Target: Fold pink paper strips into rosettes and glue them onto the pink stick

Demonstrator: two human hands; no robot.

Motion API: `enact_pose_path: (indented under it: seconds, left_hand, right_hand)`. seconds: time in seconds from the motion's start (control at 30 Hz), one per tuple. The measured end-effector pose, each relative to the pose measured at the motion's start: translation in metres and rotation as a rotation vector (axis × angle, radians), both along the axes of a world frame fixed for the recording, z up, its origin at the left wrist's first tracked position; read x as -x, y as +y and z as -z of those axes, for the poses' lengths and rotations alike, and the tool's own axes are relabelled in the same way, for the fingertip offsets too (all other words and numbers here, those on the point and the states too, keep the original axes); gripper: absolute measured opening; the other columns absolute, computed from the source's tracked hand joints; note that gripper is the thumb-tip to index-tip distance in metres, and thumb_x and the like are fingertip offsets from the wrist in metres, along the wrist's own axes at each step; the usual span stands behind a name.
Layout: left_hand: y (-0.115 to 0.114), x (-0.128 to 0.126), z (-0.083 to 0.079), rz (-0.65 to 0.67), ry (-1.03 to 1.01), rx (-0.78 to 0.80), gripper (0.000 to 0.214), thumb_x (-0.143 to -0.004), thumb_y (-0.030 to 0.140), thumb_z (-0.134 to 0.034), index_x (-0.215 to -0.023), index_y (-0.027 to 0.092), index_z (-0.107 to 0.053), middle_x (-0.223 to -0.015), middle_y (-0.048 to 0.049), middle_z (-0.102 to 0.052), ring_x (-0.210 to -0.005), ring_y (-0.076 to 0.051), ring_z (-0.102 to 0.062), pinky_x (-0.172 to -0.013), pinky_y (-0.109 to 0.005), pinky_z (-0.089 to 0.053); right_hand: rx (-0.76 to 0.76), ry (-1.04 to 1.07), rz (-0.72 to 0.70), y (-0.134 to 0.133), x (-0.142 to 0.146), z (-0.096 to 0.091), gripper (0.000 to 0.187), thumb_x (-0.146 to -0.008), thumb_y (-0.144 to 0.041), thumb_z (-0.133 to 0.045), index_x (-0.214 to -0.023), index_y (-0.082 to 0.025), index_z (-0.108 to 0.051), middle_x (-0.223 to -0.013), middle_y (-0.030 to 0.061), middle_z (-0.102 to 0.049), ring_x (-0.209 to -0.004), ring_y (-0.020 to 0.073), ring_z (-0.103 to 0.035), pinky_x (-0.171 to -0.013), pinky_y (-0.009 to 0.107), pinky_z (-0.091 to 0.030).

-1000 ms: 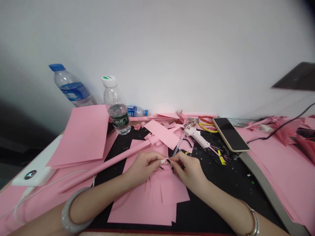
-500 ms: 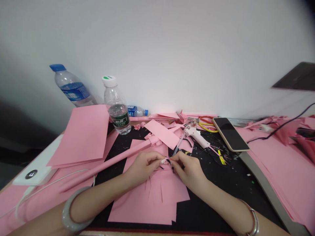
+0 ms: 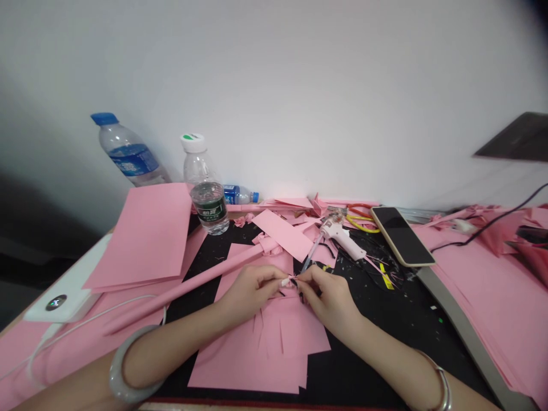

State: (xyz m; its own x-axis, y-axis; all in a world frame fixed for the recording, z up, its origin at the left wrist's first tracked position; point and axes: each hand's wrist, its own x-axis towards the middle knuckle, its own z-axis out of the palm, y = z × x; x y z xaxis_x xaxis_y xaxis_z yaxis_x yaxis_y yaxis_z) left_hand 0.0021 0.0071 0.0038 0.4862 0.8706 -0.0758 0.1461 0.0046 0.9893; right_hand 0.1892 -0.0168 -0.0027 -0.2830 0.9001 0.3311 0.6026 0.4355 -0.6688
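My left hand [image 3: 253, 290] and my right hand [image 3: 327, 290] meet over the middle of the desk, thumbs and fingertips pinched together. Between them is a small piece of pink paper [image 3: 291, 279], gripped from both sides; its exact shape is too small to make out. Pink paper sheets [image 3: 244, 365] lie under my hands, the upper one showing several slits. Just beyond my fingers rests a white glue gun [image 3: 345, 240] with a clear glue stick [image 3: 311, 254] pointing toward them. A long rolled pink paper tube [image 3: 201, 278] slants behind my left hand.
Two water bottles [image 3: 209, 202] [image 3: 132, 157] stand at the back left, with a small one [image 3: 242, 194] on its side. A phone [image 3: 401, 236] lies right of yellow-handled scissors [image 3: 363, 224]. A white power bank [image 3: 71, 299] and more pink paper [image 3: 500, 308] flank the black mat [image 3: 385, 354].
Almost nothing differs. Both hands keep their pinch on the small pink paper, and the whole view has shifted very slightly.
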Motion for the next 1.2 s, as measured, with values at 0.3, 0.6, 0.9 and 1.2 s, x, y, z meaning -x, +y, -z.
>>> enact_pose_path:
  seconds: [0.3,0.6,0.9,1.2]
  left_hand:
    - [0.0000,-0.0003,-0.0008,-0.004,0.020,-0.002,0.016,-0.083,0.018,-0.056,-0.084,0.014,-0.072,-0.081,-0.0039,-0.069,-0.073,-0.014,-0.064,-0.065,-0.022,-0.051]
    - [0.0004,-0.0004,-0.0012,0.005,0.015,-0.006,0.016,-0.083,0.019,-0.056,-0.084,0.015,-0.072,-0.080,-0.0032,-0.069,-0.073,-0.014,-0.063,-0.065,-0.022,-0.051]
    - [0.0004,-0.0001,-0.0023,0.004,0.029,-0.001,0.017,-0.084,0.022,-0.056,-0.084,0.016,-0.071,-0.082,-0.0041,-0.070,-0.075,-0.015,-0.064,-0.067,-0.024,-0.052]
    - [-0.0010,-0.0002,-0.0026,0.003,0.025,-0.005,0.017,-0.084,0.021,-0.056,-0.084,0.015,-0.072,-0.080,-0.0034,-0.069,-0.073,-0.014,-0.063,-0.066,-0.023,-0.051]
  right_hand:
    - [0.009,-0.013,0.012,0.0000,0.0002,0.0000,0.012,-0.087,-0.016,-0.051,-0.076,-0.018,-0.055,-0.057,-0.0029,-0.058,-0.047,0.0110,-0.055,-0.049,0.020,-0.040]
    - [0.021,-0.016,0.012,-0.0010,0.0005,-0.0010,0.011,-0.087,-0.016,-0.051,-0.077,-0.018,-0.056,-0.058,-0.0023,-0.060,-0.048,0.0116,-0.057,-0.049,0.020,-0.041]
    - [0.021,-0.011,0.006,-0.0003,0.0004,-0.0020,0.011,-0.088,-0.018,-0.050,-0.078,-0.018,-0.056,-0.059,-0.0014,-0.061,-0.050,0.0128,-0.058,-0.050,0.022,-0.043]
    - [0.019,-0.015,0.011,-0.0005,0.0005,-0.0008,0.012,-0.088,-0.018,-0.050,-0.078,-0.018,-0.056,-0.059,-0.0016,-0.060,-0.051,0.0126,-0.058,-0.051,0.021,-0.043]
